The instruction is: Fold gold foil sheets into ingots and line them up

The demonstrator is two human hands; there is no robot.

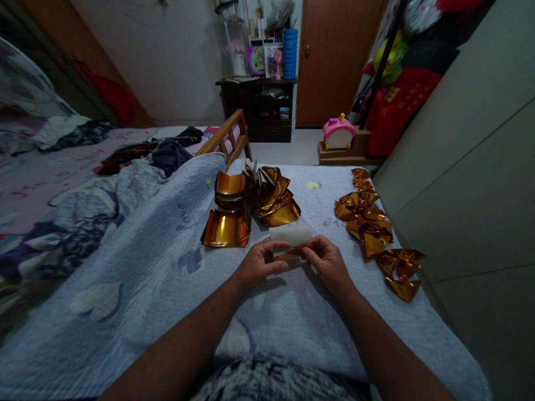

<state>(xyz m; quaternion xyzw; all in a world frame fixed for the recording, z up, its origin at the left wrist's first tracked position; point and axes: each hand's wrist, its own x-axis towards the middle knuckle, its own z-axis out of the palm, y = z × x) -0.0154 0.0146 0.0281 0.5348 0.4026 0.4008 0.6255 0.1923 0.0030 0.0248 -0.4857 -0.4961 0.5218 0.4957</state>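
In front of me a sheet of gold foil paper is held level between both hands; its pale side faces up beyond a gold folded or rolled edge. My left hand curls around the left end, thumb and index finger on either side of it. The right end is pinched by my right hand between thumb and fingers. Just beyond the left hand lie a stack of flat gold foil sheets and a fanned pile of more sheets. Several folded gold foil pieces line the right side.
A light blue quilted cover lies under everything. Wardrobe panels rise along the right. At the left is a bed with rumpled bedding and a wooden rail. A dark cabinet and a pink toy stand farther off.
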